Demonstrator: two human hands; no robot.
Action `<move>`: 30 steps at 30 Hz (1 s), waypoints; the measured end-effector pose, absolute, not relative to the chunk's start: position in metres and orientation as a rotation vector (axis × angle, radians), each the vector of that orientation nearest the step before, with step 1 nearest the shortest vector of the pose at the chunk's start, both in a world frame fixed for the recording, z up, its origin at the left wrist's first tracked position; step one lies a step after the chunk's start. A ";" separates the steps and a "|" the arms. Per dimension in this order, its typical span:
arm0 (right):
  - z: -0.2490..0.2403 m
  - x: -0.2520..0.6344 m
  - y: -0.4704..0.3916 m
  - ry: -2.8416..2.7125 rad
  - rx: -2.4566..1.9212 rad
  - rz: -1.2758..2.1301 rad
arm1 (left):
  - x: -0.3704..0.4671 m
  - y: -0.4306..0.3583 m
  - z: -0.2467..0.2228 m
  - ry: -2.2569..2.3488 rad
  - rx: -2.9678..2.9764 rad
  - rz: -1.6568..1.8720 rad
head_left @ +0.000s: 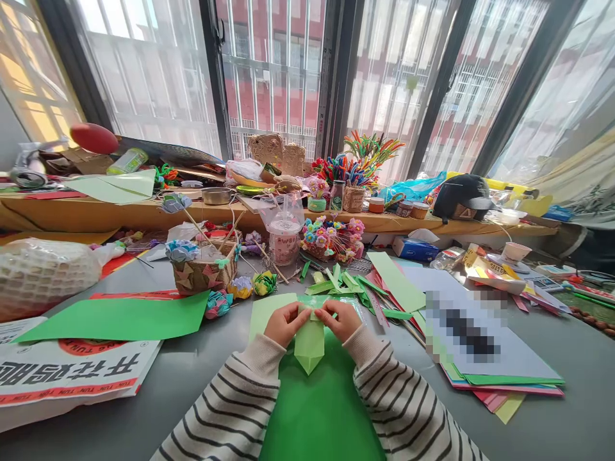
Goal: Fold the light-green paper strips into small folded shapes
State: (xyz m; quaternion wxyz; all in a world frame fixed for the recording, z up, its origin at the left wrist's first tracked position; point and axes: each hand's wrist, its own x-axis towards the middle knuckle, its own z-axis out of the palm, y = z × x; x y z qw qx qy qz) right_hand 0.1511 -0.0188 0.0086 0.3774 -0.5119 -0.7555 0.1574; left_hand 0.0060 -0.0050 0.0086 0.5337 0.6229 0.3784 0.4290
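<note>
Both hands meet at the middle of the desk over a folded light green paper (310, 346), whose pointed end faces me. My left hand (287, 323) pinches its far left edge between thumb and fingertips. On the far right edge, my right hand (340, 320) pinches the same paper, thumbs close together. Under it lies a darker green sheet or mat (321, 410). A flat light green sheet (262, 314) sits just left of the left hand. Beyond the hands is a pile of green paper strips (341, 282).
A stack of coloured paper (504, 371) lies at right. On the left are a green sheet (129, 318) and a printed bag (77, 378). Paper flowers stand in a decorated box (204, 275), beside a plastic cup (284, 240). A cluttered ledge (192, 214) runs below the windows.
</note>
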 end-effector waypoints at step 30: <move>0.011 0.153 -0.023 -1.828 -1.213 0.671 | 0.005 -0.003 0.006 0.704 1.262 0.718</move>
